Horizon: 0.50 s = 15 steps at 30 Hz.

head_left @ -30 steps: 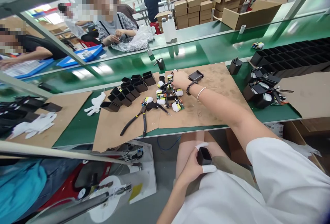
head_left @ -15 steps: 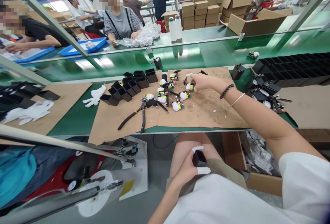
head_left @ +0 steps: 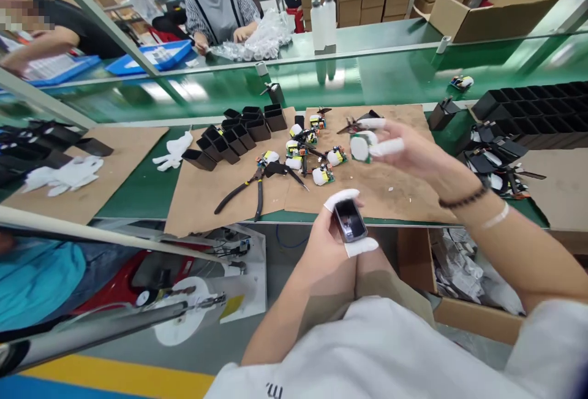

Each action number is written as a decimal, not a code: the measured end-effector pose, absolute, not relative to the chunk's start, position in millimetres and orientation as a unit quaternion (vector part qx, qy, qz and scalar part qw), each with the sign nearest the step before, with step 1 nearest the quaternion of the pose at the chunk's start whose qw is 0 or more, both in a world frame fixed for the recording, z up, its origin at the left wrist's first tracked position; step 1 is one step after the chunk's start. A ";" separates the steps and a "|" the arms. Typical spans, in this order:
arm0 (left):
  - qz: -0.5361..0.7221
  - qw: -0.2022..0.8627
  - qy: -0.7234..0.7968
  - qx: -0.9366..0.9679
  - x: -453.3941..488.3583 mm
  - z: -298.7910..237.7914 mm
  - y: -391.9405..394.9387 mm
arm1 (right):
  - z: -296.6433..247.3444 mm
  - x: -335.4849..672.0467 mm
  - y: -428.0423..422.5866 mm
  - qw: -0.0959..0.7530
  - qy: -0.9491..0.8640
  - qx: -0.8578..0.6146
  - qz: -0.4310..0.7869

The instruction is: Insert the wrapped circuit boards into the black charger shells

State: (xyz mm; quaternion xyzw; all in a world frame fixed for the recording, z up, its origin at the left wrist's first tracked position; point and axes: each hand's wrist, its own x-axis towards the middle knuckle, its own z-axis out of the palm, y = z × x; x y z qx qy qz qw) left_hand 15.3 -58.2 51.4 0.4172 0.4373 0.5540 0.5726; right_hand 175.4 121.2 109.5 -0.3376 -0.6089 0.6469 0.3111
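My left hand [head_left: 337, 227], with white finger cots on thumb and finger, is closed round a small black plastic case [head_left: 350, 220] just in front of the table edge. The case's glossy face or opening points up at me. Over the cardboard, my right hand [head_left: 399, 141] pinches a small circuit board [head_left: 362, 146] with a white blob on it between its covered fingertips. Several similar circuit boards [head_left: 323, 174] lie to the left of it. Beside them rest black-handled pliers [head_left: 257, 187]. A dark tool [head_left: 351, 124] lies behind my right fingertips.
Open black cases [head_left: 229, 141] stand in rows at the back left of the cardboard [head_left: 367, 200]. More black cases [head_left: 528, 117] fill the right side. A white glove [head_left: 173, 151] lies on the green table. Beyond the belt [head_left: 367, 86], a person handles clear plastic. A carton [head_left: 416, 264] stands below.
My right hand has lifted a circuit board off the cardboard and drawn it toward me. My left hand has risen from my lap to the table edge with the black case.
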 end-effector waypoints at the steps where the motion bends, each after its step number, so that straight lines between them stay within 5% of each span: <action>1: 0.553 0.565 0.443 0.424 14.7 58.2 -54.5 | 111.0 184.0 98.8 0.330 -0.584 -0.327 0.666; 8: 0.551 0.521 0.439 0.482 28.0 84.1 -52.1 | 107.9 202.8 -12.6 0.510 -0.602 -0.293 0.540; 15: 0.557 0.491 0.387 0.547 26.7 87.4 -61.1 | 91.7 202.0 -25.8 0.539 -0.707 -0.284 0.358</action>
